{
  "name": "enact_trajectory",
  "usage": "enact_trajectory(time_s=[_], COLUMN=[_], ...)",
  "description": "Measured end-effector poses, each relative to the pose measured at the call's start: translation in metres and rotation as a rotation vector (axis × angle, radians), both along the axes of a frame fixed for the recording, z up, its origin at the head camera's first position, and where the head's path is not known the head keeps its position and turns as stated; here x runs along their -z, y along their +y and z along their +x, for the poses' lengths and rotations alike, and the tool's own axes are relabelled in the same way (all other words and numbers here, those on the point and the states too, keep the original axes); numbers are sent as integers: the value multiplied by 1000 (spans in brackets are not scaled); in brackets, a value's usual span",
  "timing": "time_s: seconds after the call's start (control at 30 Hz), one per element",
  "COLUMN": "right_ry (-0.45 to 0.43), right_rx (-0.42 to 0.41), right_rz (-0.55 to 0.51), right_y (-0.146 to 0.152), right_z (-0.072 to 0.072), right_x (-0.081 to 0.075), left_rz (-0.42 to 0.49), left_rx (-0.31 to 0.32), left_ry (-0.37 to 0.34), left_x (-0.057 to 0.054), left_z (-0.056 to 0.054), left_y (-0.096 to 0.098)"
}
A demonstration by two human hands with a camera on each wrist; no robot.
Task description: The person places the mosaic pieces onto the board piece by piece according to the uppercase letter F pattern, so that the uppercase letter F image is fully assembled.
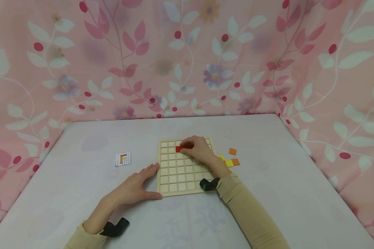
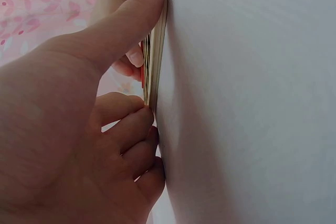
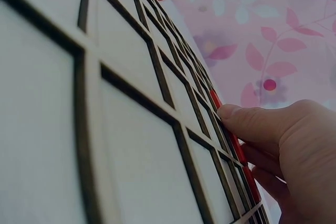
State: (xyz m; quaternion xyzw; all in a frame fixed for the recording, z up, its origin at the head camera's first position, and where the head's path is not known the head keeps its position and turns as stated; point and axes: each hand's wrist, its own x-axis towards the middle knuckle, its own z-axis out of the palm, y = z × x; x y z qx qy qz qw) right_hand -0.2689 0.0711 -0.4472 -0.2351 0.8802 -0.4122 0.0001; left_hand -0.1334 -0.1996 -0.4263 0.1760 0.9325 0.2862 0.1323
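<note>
A square wooden grid board [image 1: 181,178] lies on the table, its cells marked off by thin raised strips. My right hand [image 1: 201,150] reaches over its far rows, thumb and fingers bent around a red square tile [image 3: 235,145]. Another red tile [image 1: 178,149] sits in the grid just left of the fingertips, and more red shows beneath the hand. Spread along the board's left side, my left hand [image 1: 132,188] touches the edge with its fingertips, its thumb at the near left corner. The right palm and wrist hide part of the board's right side.
Left of the board lies a small printed card [image 1: 123,159] with a coloured grid pattern. Orange tiles [image 1: 232,151] and yellow tiles [image 1: 229,163] lie loose to the right, partly behind the right wrist. A pink floral cloth [image 1: 174,62] hangs behind the table.
</note>
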Motion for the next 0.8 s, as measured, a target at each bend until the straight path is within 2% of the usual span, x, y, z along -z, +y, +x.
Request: enact_trajectory(time_s=[0.1, 0.2, 0.27, 0.4, 0.57, 0.8], right_ry=[-36, -64, -63, -25, -40, -74], right_rx=[-15, 2, 21, 36, 68, 127], right_rz=[-20, -91, -139, -124, -58, 16], right_y=[2, 10, 19, 43, 82, 126], right_z=[0, 1, 2, 2, 2, 5], right_x=[-6, -21, -35, -54, -50, -46], left_rz=[4, 9, 12, 8, 0, 2], left_rx=[-2, 2, 8, 0, -13, -2], left_ry=[-7, -15, -14, -8, -17, -6], left_x=[0, -1, -1, -2, -1, -2], left_z=[0, 0, 0, 1, 1, 0], left_y=[0, 1, 1, 0, 0, 1])
